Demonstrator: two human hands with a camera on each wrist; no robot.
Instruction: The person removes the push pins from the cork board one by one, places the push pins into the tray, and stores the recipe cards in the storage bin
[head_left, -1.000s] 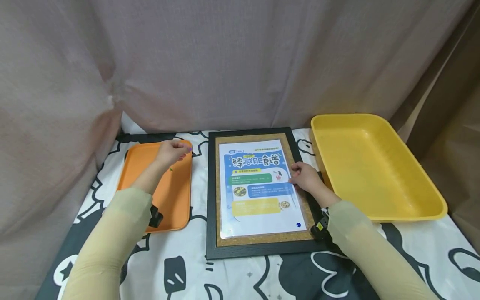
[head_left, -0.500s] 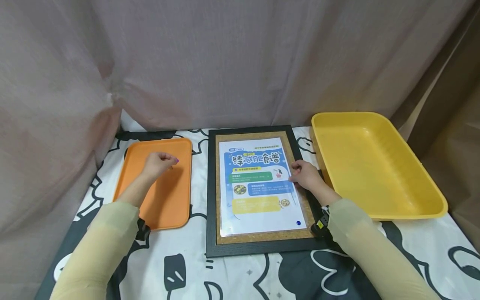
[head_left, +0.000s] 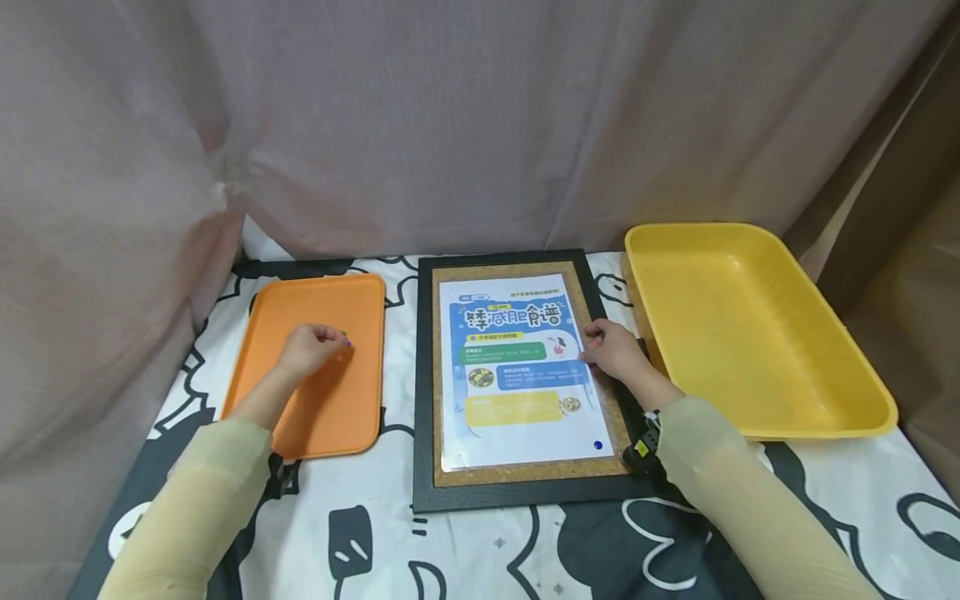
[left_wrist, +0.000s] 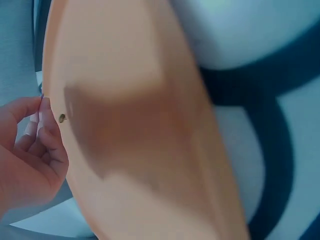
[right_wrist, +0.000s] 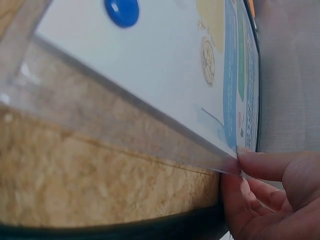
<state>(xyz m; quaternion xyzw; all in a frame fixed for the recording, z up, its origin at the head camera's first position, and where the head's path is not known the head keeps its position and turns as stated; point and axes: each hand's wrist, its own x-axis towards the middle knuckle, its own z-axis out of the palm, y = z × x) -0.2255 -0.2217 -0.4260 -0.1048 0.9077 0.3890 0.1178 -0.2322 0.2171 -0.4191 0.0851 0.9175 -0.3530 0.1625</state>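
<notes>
My left hand (head_left: 307, 350) hovers low over the orange tray (head_left: 356, 417), thumb and fingertips pinching a small purple thumbtack (head_left: 348, 342). Beside those fingertips lies a tiny greenish piece (left_wrist: 62, 118) on the tray; its kind is too small to tell. A clear-edged printed sheet (head_left: 510, 450) lies on the framed corkboard (head_left: 525, 481). Its lower right corner bears a blue round-headed thumbtack (right_wrist: 122, 11). My right hand (head_left: 617, 354) pinches the sheet's right edge between thumb and finger, as the right wrist view shows.
A deep yellow bin (head_left: 750, 333) stands right of the corkboard. The tray lies to its left, across a strip of patterned tablecloth (head_left: 450, 554). Curtains (head_left: 450, 125) hang close behind the table.
My left hand has moved left and nearer over the orange tray, carrying the purple thumbtack down beside the greenish piece. The right hand keeps its place at the sheet's edge.
</notes>
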